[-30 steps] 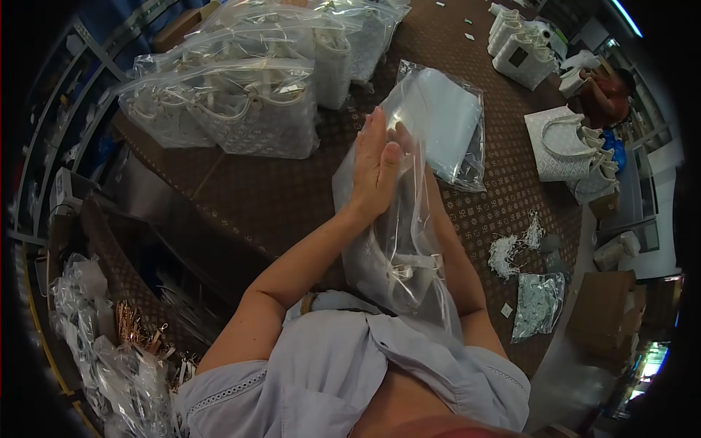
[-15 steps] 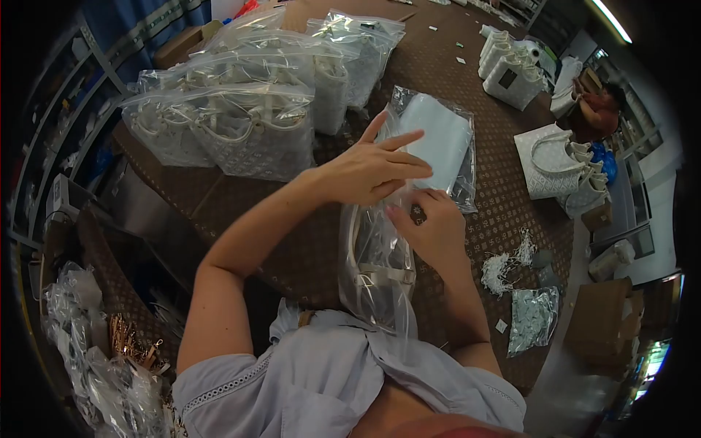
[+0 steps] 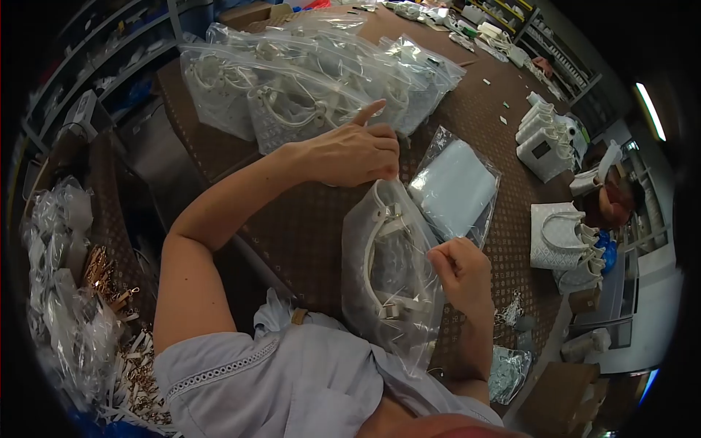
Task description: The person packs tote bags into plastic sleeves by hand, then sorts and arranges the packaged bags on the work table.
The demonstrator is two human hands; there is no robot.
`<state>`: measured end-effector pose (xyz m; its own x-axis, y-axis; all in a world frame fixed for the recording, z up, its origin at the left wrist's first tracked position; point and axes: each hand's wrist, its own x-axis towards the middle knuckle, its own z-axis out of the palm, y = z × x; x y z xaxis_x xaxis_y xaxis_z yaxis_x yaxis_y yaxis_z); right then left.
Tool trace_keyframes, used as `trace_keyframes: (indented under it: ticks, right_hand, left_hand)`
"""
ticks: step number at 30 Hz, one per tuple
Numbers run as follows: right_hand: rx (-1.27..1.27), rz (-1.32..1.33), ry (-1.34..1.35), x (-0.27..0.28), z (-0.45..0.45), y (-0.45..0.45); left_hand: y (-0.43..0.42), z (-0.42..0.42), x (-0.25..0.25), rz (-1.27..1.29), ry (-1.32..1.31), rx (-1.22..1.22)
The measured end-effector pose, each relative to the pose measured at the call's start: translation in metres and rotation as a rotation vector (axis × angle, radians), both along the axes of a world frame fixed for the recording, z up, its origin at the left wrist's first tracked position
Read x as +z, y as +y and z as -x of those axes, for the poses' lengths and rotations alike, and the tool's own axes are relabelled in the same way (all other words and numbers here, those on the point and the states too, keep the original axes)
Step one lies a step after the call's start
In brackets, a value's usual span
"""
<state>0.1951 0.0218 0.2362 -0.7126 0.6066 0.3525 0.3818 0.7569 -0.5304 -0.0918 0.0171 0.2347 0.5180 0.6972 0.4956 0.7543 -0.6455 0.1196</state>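
A white handbag [image 3: 357,252] with cream handles and metal fittings stands in front of my body, inside a clear plastic bag [image 3: 431,321]. At the far end of the plastic bag's rim, my left hand [image 3: 358,152] pinches the film, its index finger sticking out. My right hand [image 3: 464,274] is closed on the near right side of the same rim, thumb against fingers. The handbag's top and both handles show through the film. Just beyond my hands lies a flat packet of pale plastic sheets [image 3: 456,186].
Several bagged handbags [image 3: 292,109] stand at the back left. Unwrapped white handbags [image 3: 556,237] stand on the right, with more [image 3: 544,150] behind them near another person [image 3: 617,201]. Loose plastic film [image 3: 62,270] and gold-coloured hardware [image 3: 102,274] lie at the lower left.
My hands have moved apart, and my left fingers have gone from spread to pinching the film. The plastic bag's top is spread wider, showing more of the handbag. The camera view has turned.
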Motion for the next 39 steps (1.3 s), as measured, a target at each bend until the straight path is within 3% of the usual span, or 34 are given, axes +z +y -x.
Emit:
trace_keyframes:
  ticks: [4, 6, 13, 15, 17, 19, 20, 23, 25, 27, 28, 30, 32, 33, 35, 37, 39]
  right_hand:
    - [0.156, 0.019, 0.010, 0.000, 0.019, 0.001]
    - [0.200, 0.014, 0.003, 0.003, 0.027, -0.001]
    - [0.272, -0.029, -0.026, 0.007, 0.049, -0.004]
    - [0.295, 0.013, -0.006, 0.007, 0.057, -0.004]
    - [0.322, 0.049, 0.005, 0.008, 0.058, -0.004]
    - [0.259, 0.068, 0.005, 0.011, 0.062, 0.002]
    - [0.252, 0.068, 0.020, 0.010, 0.077, 0.008]
    - [0.496, 0.018, 0.148, -0.002, 0.143, 0.011]
    - [0.500, -0.103, 0.189, -0.001, 0.190, 0.016]
    - [0.461, -0.155, 0.193, -0.003, 0.227, 0.029]
    - [0.450, 0.000, 0.198, -0.005, 0.243, 0.036]
    - [0.439, 0.166, 0.189, -0.011, 0.249, 0.039]
    - [0.448, 0.615, 0.507, -0.011, 0.241, 0.046]
    - [0.451, 0.609, 0.496, -0.025, 0.231, 0.052]
    - [0.166, 0.634, 0.469, -0.085, 0.199, 0.058]
    - [0.041, 0.953, 0.337, -0.129, 0.167, 0.040]
    - [0.151, 1.082, 0.312, -0.155, 0.149, 0.004]
  left_hand:
    - [-0.032, 0.014, -0.014, 0.025, 0.066, 0.099]
    - [-0.044, 0.011, -0.012, -0.055, -0.003, 0.006]
    - [-0.077, 0.054, -0.020, -0.169, 0.124, 0.198]
    - [-0.093, 0.085, -0.022, -0.217, 0.168, 0.382]
    - [-0.122, 0.157, -0.030, -0.228, 0.319, 0.790]
    - [-0.175, 0.214, -0.043, -0.236, 0.139, 0.975]
    - [-0.180, 0.214, -0.048, -0.198, -0.006, 0.941]
    - [-0.199, 0.164, -0.090, 0.253, -0.327, 0.841]
    - [-0.202, 0.133, -0.142, 0.341, -0.293, 0.798]
    - [-0.203, 0.105, -0.194, 0.450, -0.669, 0.725]
    - [-0.197, 0.095, -0.209, 0.462, -0.665, 0.713]
    - [-0.187, 0.071, -0.235, 0.518, -0.980, 0.713]
    - [-0.165, 0.059, -0.262, 0.450, -1.161, 0.671]
    - [-0.154, 0.061, -0.270, 0.365, -1.324, 0.622]
    - [-0.138, 0.069, -0.275, 0.299, -1.345, 0.650]
    - [-0.118, 0.076, -0.287, 0.251, -1.362, 0.665]
    - [-0.097, 0.083, -0.308, 0.204, -1.248, 0.743]
